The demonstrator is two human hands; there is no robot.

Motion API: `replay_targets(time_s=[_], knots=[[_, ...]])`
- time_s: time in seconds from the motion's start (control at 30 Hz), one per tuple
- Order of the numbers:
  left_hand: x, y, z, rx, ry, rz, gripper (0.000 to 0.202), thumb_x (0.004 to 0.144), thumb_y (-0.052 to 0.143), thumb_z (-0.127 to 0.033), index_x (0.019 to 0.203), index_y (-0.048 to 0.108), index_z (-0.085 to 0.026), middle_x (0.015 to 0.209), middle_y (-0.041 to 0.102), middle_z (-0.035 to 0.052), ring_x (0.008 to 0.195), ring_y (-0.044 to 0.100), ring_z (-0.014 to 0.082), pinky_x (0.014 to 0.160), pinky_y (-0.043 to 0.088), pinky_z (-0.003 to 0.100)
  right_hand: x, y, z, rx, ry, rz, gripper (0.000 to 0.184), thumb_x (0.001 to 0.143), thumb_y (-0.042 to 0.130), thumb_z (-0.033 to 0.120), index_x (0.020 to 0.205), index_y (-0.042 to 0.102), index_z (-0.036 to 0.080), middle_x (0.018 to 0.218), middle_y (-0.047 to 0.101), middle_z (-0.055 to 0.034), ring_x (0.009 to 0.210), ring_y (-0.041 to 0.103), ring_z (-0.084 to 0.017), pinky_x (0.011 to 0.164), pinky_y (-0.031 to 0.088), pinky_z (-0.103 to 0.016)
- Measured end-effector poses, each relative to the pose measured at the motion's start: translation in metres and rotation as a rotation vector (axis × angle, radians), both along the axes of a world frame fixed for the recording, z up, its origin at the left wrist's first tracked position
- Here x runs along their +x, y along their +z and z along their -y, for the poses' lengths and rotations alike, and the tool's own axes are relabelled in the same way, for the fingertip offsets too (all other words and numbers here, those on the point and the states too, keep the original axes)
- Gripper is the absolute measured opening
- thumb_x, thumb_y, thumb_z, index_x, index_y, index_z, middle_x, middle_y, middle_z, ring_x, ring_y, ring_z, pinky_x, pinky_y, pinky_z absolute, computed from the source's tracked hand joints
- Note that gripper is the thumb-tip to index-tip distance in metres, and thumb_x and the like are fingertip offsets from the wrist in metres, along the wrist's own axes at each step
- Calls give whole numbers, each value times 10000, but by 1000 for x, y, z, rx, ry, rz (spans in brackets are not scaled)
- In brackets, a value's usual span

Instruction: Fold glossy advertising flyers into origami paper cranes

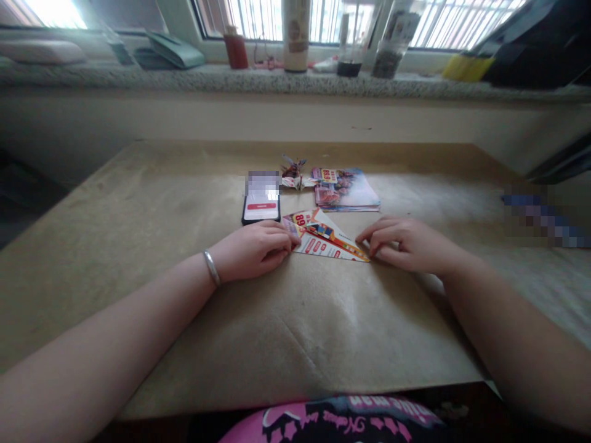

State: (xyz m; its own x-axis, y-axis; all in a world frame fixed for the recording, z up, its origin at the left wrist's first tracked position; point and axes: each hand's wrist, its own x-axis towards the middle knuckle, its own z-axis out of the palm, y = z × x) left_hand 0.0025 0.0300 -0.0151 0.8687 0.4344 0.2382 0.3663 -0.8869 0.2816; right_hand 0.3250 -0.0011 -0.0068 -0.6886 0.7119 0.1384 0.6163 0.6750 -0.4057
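Observation:
A sheet of printed paper (323, 237), folded into a long pointed shape, lies flat on the table between my hands. My left hand (256, 248), with a silver bangle at the wrist, has its fingers curled and pressed together on the paper's wide left end. At the narrow right tip, the thumb and fingertips of my right hand (406, 245) close on the paper's edge. Just beyond my left hand is a phone (261, 206) with a lit screen. Behind the paper stand small folded paper figures (298, 175), and beside them a stack of printed square sheets (348, 189).
The table (184, 178) has a brownish covering with a crease near me. A window sill (258, 80) behind it carries a red bottle (236, 48), a tall canister (296, 37), jars and a yellow item (467, 66). A blurred strip lies at the right edge.

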Motion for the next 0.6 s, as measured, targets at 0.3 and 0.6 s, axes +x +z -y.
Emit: replay_targets(time_s=[0.3, 0.6], knots=[[22, -6, 12, 119, 238, -22, 220, 901, 453, -226, 1041, 598, -139, 1014, 665, 100, 967, 598, 210, 875, 501, 353, -47, -16, 1, 173, -369, 37, 322, 829, 564, 353, 1104, 653, 213, 983, 661, -86, 879, 603, -211, 793, 469, -338], [25, -9, 11, 130, 214, -4, 213, 915, 440, -215, 1019, 612, -145, 1042, 636, 101, 1005, 558, 207, 932, 472, 375, -63, -15, 7, 348, -446, 218, 308, 878, 462, 345, 1098, 636, 218, 1002, 694, -88, 885, 639, -253, 689, 465, -339]])
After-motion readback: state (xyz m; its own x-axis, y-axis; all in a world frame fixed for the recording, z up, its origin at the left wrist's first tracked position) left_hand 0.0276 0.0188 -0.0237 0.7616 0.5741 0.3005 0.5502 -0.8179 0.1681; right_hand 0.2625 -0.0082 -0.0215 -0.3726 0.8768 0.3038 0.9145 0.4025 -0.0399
